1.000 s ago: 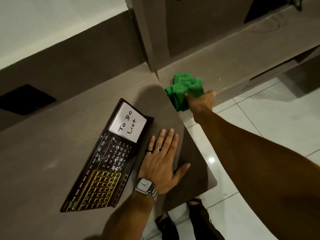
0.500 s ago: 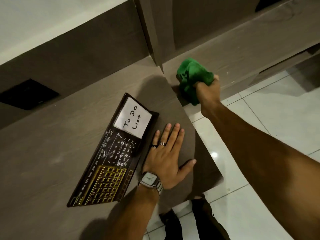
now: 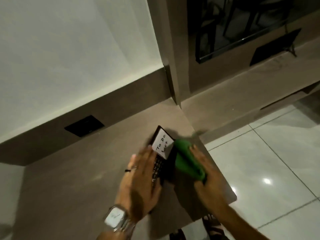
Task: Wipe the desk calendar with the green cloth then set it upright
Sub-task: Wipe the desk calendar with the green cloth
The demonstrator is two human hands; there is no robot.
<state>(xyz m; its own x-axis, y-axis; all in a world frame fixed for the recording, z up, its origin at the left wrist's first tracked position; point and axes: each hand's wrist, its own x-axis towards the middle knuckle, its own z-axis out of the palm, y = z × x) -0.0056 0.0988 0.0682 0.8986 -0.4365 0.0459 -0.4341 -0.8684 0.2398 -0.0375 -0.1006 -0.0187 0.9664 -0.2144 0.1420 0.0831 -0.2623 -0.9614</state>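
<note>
The black desk calendar (image 3: 161,154) lies flat on the brown desk (image 3: 78,179), its white "To Do List" card facing up. My left hand (image 3: 140,181) lies flat over the calendar's lower half, fingers spread, and hides that part. My right hand (image 3: 206,174) holds the green cloth (image 3: 187,161) against the calendar's right edge. The cloth covers the calendar's right side. The picture is blurred by motion.
The desk's right corner (image 3: 232,196) ends just right of my right hand, with white floor tiles (image 3: 268,161) beyond. A lower brown ledge (image 3: 242,87) runs at the back right. A black wall plate (image 3: 84,125) sits in the back panel.
My right hand brought the green cloth from the ledge down onto the calendar. My left hand moved from the bare desk onto the calendar. The camera tilted up.
</note>
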